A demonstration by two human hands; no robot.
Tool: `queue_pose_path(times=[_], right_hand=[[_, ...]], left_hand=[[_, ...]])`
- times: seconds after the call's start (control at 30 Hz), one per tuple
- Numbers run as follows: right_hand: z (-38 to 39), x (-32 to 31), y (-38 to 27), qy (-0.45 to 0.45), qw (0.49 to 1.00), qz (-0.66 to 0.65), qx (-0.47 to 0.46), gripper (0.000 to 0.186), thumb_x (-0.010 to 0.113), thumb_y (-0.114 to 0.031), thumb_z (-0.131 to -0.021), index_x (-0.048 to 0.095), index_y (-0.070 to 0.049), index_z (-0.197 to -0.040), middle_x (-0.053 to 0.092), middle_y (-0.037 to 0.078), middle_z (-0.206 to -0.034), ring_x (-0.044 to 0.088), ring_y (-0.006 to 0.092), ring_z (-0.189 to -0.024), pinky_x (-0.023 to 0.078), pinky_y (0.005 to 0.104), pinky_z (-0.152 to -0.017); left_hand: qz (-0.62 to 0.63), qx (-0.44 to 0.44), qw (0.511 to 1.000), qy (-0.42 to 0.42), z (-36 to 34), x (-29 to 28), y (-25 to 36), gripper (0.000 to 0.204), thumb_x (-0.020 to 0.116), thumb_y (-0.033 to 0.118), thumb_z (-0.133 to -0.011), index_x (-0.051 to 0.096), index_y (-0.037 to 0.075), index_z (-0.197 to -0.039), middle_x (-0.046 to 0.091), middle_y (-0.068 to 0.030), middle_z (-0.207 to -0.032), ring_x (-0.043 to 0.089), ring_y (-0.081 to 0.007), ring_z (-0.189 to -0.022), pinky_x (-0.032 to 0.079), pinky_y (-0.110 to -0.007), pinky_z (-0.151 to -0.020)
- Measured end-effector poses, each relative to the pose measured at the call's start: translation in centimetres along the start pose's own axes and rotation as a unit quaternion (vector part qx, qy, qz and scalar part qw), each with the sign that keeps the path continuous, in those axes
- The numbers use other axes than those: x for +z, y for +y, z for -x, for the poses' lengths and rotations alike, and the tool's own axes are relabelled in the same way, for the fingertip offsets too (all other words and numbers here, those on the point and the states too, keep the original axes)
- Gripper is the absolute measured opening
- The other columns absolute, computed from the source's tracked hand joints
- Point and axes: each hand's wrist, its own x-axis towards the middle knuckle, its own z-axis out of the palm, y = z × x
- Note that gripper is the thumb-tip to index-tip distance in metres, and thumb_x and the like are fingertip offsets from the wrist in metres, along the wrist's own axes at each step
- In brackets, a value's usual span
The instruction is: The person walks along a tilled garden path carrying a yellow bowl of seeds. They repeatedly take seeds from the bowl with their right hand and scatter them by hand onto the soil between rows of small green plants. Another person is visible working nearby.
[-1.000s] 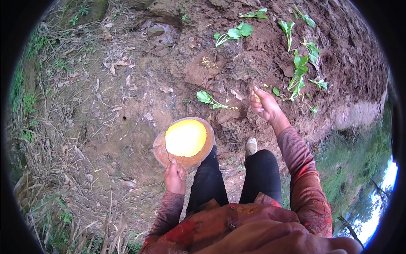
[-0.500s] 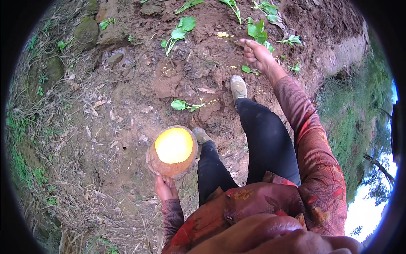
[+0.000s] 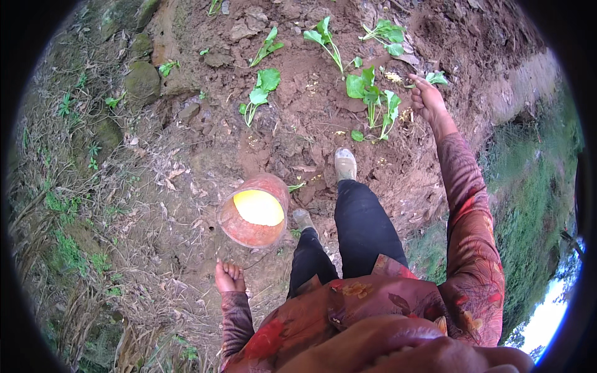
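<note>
My left hand (image 3: 230, 275) is closed round the thin wire handle of a reddish bucket (image 3: 233, 229), which hangs tilted beyond it. Bright yellow contents (image 3: 258, 207), overexposed, show through the bucket's mouth. Farther out on the right, my right hand (image 3: 428, 102) has its fingers curled in, the forefinger straighter toward the left. Whether anything is inside it is hidden. Beside its fingertips is a small cluster of yellow grains (image 3: 393, 76); I cannot tell if it is falling or on the soil. Leafy green seedlings (image 3: 371, 98) lie just left of this hand.
More seedlings (image 3: 257, 93) are scattered over the reddish-brown soil (image 3: 298, 130). My boots (image 3: 346, 164) stand on the ground between bucket and plants. Mossy stones (image 3: 142, 82) and dry litter lie left; a grassy slope (image 3: 528, 180) runs along the right.
My right hand has moved right, past the seedlings, and a yellow cluster again shows by its fingertips. The bucket has swung so its mouth tips toward me, with its wire handle now showing.
</note>
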Motion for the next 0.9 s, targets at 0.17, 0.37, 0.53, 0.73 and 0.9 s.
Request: queue_pose_path(times=[0.17,0.37,0.53,0.73,0.9], right_hand=[[2.9,2.0,-3.9,-0.007,0.98,-0.089,0.176,0.022,0.039,-0.024,-0.097,0.048,-0.007,-0.088,0.044,-0.002,-0.063,0.033,0.0049,-0.045,0.024,0.0168,-0.035],[0.5,7.2,-8.8,-0.082,0.982,-0.051,0.162,0.018,0.04,-0.021,-0.096,0.048,-0.006,-0.09,0.044,-0.002,-0.065,0.035,0.0047,-0.048,0.025,0.0171,-0.036],[-4.8,12.2,-13.4,-0.063,0.993,0.073,0.067,0.019,0.039,-0.02,-0.097,0.049,-0.006,-0.102,0.043,-0.002,-0.067,0.033,0.005,-0.047,0.026,0.0171,-0.037],[-8.5,17.5,-14.6,-0.051,0.992,0.05,0.107,0.019,0.04,-0.017,-0.096,0.052,-0.003,-0.093,0.055,0.005,-0.075,0.051,0.0109,-0.058,0.044,0.0207,-0.047],[-10.9,26.7,-11.9,-0.115,0.964,0.126,0.202,0.021,0.039,-0.02,-0.097,0.051,-0.004,-0.09,0.057,0.006,-0.077,0.057,0.0139,-0.062,0.053,0.0253,-0.052]], left_hand=[[0.044,0.032,0.998,0.026,5.0,2.8,4.7,0.039,0.042,0.03,-0.094,0.032,0.016,-0.059,0.025,0.0036,-0.049,0.022,-0.0107,-0.041,0.028,-0.029,-0.048],[0.049,0.013,0.997,0.052,6.6,6.2,7.5,0.038,0.042,0.028,-0.093,0.03,0.017,-0.059,0.024,0.0041,-0.048,0.02,-0.0104,-0.041,0.025,-0.029,-0.047],[0.069,-0.007,0.992,0.105,4.3,9.2,8.3,0.037,0.042,0.031,-0.093,0.032,0.017,-0.06,0.023,0.0039,-0.048,0.02,-0.0111,-0.041,0.027,-0.028,-0.047],[0.089,-0.069,0.984,0.141,-0.3,11.8,8.7,0.037,0.041,0.031,-0.093,0.033,0.016,-0.06,0.024,0.0044,-0.047,0.021,-0.0111,-0.041,0.028,-0.029,-0.048],[0.126,-0.073,0.979,0.145,-2.0,14.0,10.2,0.036,0.041,0.029,-0.093,0.035,0.015,-0.06,0.026,0.0031,-0.047,0.022,-0.0116,-0.041,0.028,-0.029,-0.048]])
